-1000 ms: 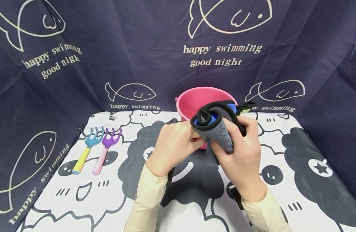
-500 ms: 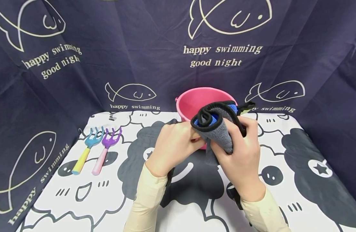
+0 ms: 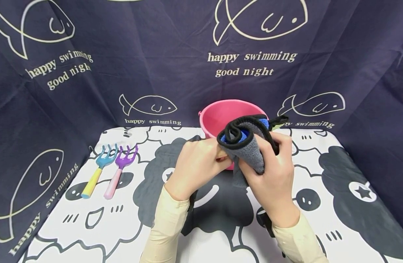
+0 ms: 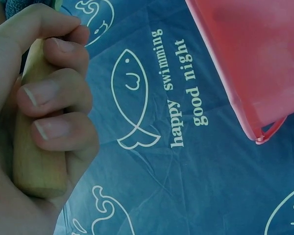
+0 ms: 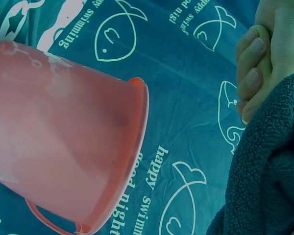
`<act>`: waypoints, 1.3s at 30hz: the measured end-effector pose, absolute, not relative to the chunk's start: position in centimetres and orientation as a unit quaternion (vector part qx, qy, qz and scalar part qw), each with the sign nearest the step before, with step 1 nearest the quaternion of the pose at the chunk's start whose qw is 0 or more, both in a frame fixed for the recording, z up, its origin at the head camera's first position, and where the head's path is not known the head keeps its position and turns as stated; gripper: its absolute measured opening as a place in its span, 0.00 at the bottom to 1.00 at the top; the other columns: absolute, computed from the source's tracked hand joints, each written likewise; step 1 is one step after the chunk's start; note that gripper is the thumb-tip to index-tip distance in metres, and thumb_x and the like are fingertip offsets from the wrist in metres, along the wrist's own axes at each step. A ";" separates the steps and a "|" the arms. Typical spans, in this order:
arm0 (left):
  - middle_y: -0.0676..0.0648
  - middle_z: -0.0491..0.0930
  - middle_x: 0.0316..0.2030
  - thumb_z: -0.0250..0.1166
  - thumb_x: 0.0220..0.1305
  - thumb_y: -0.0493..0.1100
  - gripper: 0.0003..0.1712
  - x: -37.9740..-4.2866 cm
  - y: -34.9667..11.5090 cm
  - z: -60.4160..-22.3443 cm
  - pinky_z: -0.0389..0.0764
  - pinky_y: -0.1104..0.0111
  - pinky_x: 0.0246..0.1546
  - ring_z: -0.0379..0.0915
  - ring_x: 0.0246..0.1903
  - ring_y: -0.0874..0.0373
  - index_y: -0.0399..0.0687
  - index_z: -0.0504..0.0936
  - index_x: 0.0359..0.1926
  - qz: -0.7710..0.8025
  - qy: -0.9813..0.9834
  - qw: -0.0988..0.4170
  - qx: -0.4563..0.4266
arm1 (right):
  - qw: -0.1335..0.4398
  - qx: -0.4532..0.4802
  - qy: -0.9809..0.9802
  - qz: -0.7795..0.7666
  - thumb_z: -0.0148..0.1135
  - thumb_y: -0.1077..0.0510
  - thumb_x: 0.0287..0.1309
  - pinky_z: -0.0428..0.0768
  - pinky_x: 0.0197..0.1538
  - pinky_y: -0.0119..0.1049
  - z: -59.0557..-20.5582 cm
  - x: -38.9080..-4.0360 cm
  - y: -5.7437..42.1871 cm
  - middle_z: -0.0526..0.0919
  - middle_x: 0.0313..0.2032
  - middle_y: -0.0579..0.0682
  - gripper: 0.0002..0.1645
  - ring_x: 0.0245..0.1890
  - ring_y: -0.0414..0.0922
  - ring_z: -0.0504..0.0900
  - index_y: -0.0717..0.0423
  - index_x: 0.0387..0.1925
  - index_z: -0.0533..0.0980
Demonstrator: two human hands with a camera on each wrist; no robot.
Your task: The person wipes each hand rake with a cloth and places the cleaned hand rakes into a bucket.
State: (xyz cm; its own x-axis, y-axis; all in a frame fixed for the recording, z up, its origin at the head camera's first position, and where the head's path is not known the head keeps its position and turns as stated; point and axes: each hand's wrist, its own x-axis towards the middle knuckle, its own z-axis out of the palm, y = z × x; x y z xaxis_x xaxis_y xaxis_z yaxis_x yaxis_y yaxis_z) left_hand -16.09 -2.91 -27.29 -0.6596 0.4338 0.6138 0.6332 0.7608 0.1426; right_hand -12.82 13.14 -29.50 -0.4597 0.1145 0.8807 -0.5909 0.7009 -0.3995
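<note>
My left hand [image 3: 198,164] grips a light wooden handle [image 4: 39,161], its fingers curled round it in the left wrist view. The tool's other end is hidden by the towel, so its kind does not show. My right hand [image 3: 275,177] holds a grey and blue towel [image 3: 250,149] with black edging, bunched and rolled over at the top. In the right wrist view the towel fills the lower right corner, close to my left hand. Both hands are together in front of a pink bucket [image 3: 218,113]. A bit of yellow-green shows behind the towel.
The pink bucket stands upright at the back, near the dark fish-print cloth wall [image 3: 175,54]. On the left lie two small hand forks, one blue with a yellow handle [image 3: 92,182], one purple with a pink handle [image 3: 113,182]. A sheep-print cloth [image 3: 122,226] covers the table.
The rolled top of the towel has shifted very slightly to the right. Both hands keep their holds in nearly the same place.
</note>
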 end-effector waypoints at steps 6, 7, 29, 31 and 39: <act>0.58 0.57 0.10 0.67 0.47 0.47 0.22 -16.1 -2.8 -27.3 0.66 0.66 0.13 0.62 0.12 0.63 0.55 0.62 0.10 -0.176 -0.898 0.278 -0.293 | 0.493 0.151 -0.780 0.354 0.69 0.61 0.40 0.74 0.43 0.55 -29.6 -12.9 13.2 0.72 0.44 0.72 0.23 0.48 0.58 0.75 0.59 0.45 0.81; 0.58 0.57 0.10 0.67 0.47 0.47 0.22 -16.2 -2.8 -27.3 0.66 0.66 0.13 0.62 0.12 0.63 0.55 0.62 0.10 -0.175 -0.899 0.276 -0.292 | 0.493 0.151 -0.781 0.353 0.69 0.61 0.41 0.74 0.43 0.55 -29.6 -12.9 13.2 0.72 0.44 0.72 0.23 0.48 0.58 0.75 0.59 0.45 0.81; 0.59 0.56 0.10 0.67 0.43 0.48 0.20 -16.4 -2.7 -27.4 0.67 0.65 0.13 0.61 0.12 0.62 0.57 0.62 0.11 -0.166 -0.903 0.277 -0.284 | 0.475 0.143 -0.791 0.357 0.69 0.60 0.41 0.75 0.43 0.58 -29.7 -13.0 13.3 0.73 0.46 0.71 0.24 0.49 0.57 0.76 0.57 0.46 0.81; 0.60 0.56 0.10 0.67 0.43 0.48 0.20 -16.4 -2.7 -27.4 0.66 0.66 0.13 0.61 0.12 0.63 0.58 0.62 0.11 -0.166 -0.904 0.274 -0.283 | 0.475 0.143 -0.791 0.358 0.69 0.60 0.41 0.75 0.43 0.58 -29.7 -13.0 13.3 0.73 0.46 0.71 0.24 0.49 0.57 0.76 0.57 0.46 0.81; 0.59 0.57 0.10 0.66 0.44 0.49 0.20 -16.4 -2.6 -27.3 0.67 0.66 0.13 0.61 0.12 0.63 0.57 0.62 0.11 -0.167 -0.905 0.270 -0.282 | 0.482 0.141 -0.788 0.356 0.69 0.60 0.40 0.75 0.42 0.58 -29.6 -13.1 13.3 0.73 0.45 0.71 0.24 0.48 0.57 0.76 0.57 0.46 0.81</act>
